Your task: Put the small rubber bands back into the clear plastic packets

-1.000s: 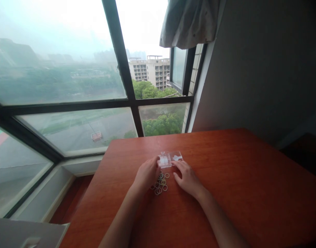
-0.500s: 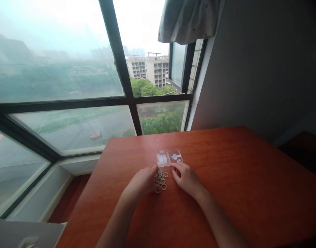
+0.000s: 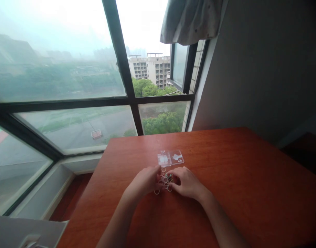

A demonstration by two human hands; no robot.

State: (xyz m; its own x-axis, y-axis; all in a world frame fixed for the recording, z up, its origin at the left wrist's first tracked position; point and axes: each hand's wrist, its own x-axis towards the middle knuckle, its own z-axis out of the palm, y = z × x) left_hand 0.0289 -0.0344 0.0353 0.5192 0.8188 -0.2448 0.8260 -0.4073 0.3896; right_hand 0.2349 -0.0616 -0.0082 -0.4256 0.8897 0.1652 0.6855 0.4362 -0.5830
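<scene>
A small pile of pale, multicoloured ring-shaped bands, like hair ties (image 3: 165, 179), lies on the reddish-brown table. My left hand (image 3: 145, 179) curves against the left of the pile, thumb and fingers apart. From the right, my right hand (image 3: 186, 182) reaches in with thumb and forefinger spread about the pile's edge. Both hands touch the bands, and the fingers hide some of them. One loose band (image 3: 157, 192) lies below my left thumb. Just beyond the hands, an open clear plastic box (image 3: 164, 158) lies flat, its lid bearing a white printed shape.
The wooden table (image 3: 225, 155) stretches to both sides, its far edge meeting the window frame (image 3: 96, 103). A dark grey wall (image 3: 251, 69) rises at the right. A curtain (image 3: 191, 24) hangs above the small window that stands ajar.
My right hand has moved left and nearer to me, from by the box to the pile. The bands have shifted slightly right and are more gathered between both hands.
</scene>
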